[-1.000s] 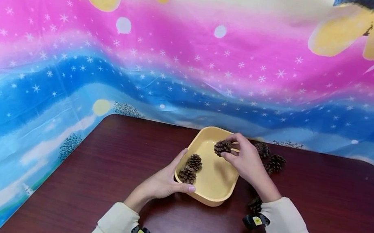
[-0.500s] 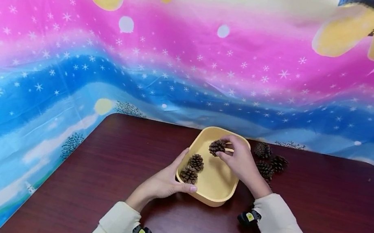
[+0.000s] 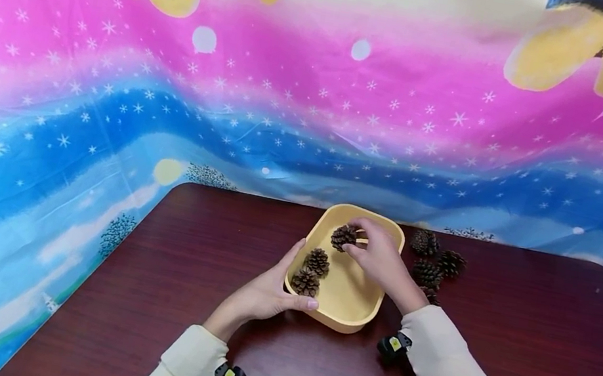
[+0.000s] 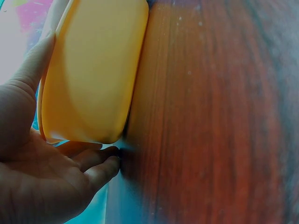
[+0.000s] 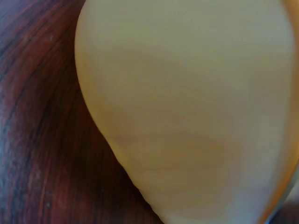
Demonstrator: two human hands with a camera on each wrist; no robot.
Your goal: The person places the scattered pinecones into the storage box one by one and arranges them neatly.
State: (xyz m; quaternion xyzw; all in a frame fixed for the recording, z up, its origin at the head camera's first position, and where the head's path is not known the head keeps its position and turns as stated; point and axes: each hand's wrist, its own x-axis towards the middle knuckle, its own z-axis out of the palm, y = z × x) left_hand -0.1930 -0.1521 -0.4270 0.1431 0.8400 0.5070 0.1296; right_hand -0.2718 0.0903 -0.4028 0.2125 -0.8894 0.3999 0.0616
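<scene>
A yellow rectangular box with rounded corners stands on the table. My left hand holds its near left corner, thumb over the rim and fingers along the outer side; the left wrist view shows the thumb at the rim of the yellow box and the fingers by its corner. Inside its far part, my right hand pinches a brown pine cone between thumb and fingers. Two more pine cones, one behind the other, lie along the left wall. The right wrist view is mostly the blurred yellow box.
Right of the box, several pine cones lie in a cluster on the dark red wooden table, partly behind my right forearm. A printed snowflake cloth hangs behind the table's far edge.
My right hand has moved left with the pine cone, further over the box. More of the cluster on the right shows now. My left hand keeps its hold on the box.
</scene>
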